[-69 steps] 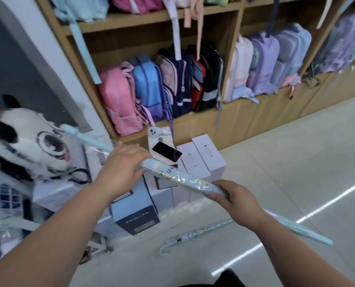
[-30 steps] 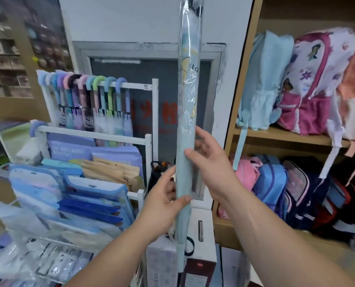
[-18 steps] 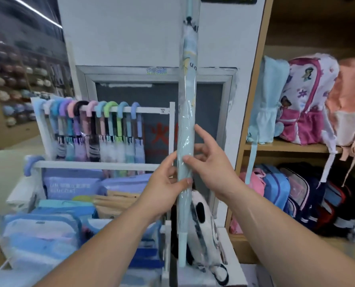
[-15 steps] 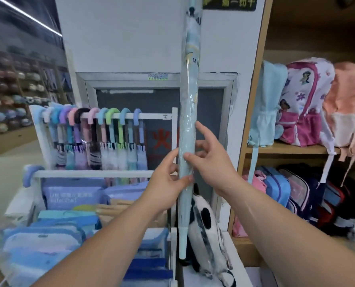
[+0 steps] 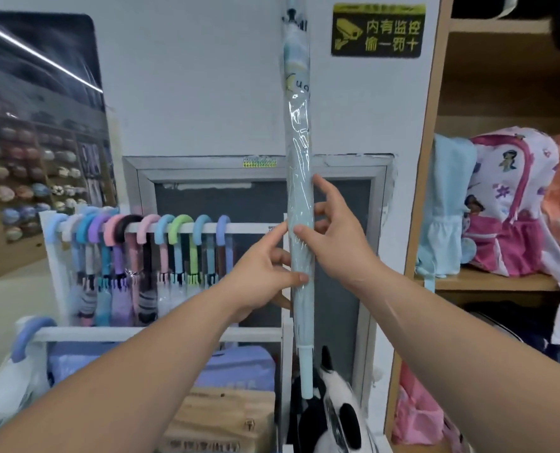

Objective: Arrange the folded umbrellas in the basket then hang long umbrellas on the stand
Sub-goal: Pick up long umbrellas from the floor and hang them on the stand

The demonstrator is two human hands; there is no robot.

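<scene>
Raised since the earlier frames, when it lay level across both hands above the floor, the long umbrella (image 5: 300, 197) stands upright in front of the white wall, its straight tip end pointing down and its upper end running out of the top of the view. Left hand (image 5: 261, 278) pinches the plastic-sleeved shaft between thumb and forefinger, the other fingers loosely spread. Right hand (image 5: 335, 240), just above and touching the shaft from the other side, presses thumb and forefinger against it with the remaining fingers open; neither hand is fully closed round it.

Left of the grip and a little behind it, the white stand (image 5: 246, 227) carries a row of hung umbrellas (image 5: 148, 256) by their coloured crook handles, with bare rail left at the end nearest the hands. A lower rail (image 5: 161, 333) below the grip holds one blue handle at its far left.

Below the grip sit a panda plush (image 5: 340, 416) and cardboard boxes (image 5: 226, 416). Right of the grip, wooden shelves (image 5: 488, 282) hold backpacks (image 5: 514, 204).

Progress: many long umbrellas already hang. This one is not yet hooked and appears to need turning crook-up first. No basket of folded umbrellas can be identified in the view, so that part of the task cannot be judged.
</scene>
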